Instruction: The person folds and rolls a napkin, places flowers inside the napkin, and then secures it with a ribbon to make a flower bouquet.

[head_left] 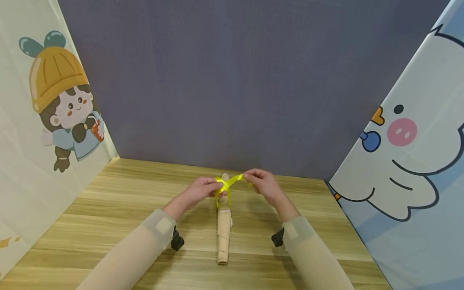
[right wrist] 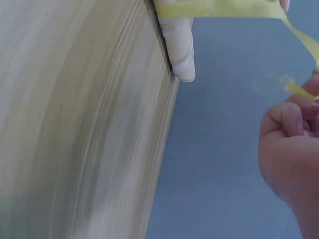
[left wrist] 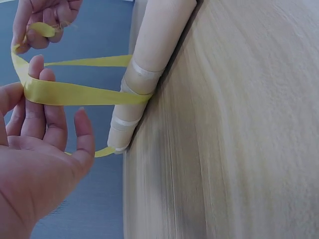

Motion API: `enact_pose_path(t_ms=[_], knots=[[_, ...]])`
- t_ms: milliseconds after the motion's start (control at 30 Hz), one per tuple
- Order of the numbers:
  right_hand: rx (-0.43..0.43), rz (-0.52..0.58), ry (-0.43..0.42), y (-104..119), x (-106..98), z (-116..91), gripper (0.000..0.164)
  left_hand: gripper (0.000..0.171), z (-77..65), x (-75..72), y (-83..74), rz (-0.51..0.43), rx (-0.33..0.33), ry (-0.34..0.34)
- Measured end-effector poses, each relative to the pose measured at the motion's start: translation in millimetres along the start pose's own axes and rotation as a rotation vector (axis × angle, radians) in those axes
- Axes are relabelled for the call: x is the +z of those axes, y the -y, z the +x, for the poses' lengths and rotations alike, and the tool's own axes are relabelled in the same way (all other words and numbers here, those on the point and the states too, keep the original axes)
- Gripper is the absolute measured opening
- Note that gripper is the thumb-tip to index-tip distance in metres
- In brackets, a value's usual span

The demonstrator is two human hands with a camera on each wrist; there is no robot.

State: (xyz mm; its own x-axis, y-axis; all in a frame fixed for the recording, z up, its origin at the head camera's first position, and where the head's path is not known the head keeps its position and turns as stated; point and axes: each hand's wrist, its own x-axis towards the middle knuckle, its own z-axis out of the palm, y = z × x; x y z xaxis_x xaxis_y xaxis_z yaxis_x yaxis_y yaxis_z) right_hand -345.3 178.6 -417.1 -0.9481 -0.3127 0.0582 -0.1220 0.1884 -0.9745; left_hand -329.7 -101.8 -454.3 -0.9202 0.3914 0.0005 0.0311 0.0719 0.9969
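A long beige roll, banded with clear strips near its far end, lies lengthwise on the table. Round that far part runs a yellow ribbon, its loop drawn up off the roll. My left hand pinches the ribbon between thumb and fingers where it crosses above the roll; the little finger stands apart in the left wrist view. To the right, my right hand pinches the ribbon's other stretch and pulls it taut. A frayed ribbon end sticks out from the right fingers.
The wood-grain table ends at a grey-blue back panel. Printed cartoon panels stand at the left and right. A small black device is strapped at the left wrist, another at the right.
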Motion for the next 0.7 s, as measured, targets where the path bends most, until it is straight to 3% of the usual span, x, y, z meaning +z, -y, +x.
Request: enact_pose_path(t_ms=[167,333,500,700], knots=[[0.007,0.032,0.104,-1,5,-10,0.019,0.028,0.2,0.5,-1.3,-0.021,-0.028,-0.02],[-0.039,-0.043,0.183,-8,15,-20,0.029,0.033,-0.7,0.9,-2.7,-0.025,-0.032,-0.023],[-0.1,-0.135,0.223,-14,30,-24,0.028,0.033,-2.0,0.8,-3.6,-0.008,-0.034,-0.037],[-0.082,-0.181,0.219,-20,42,-25,0.026,0.031,-2.1,1.6,-3.2,-0.016,-0.03,-0.054]])
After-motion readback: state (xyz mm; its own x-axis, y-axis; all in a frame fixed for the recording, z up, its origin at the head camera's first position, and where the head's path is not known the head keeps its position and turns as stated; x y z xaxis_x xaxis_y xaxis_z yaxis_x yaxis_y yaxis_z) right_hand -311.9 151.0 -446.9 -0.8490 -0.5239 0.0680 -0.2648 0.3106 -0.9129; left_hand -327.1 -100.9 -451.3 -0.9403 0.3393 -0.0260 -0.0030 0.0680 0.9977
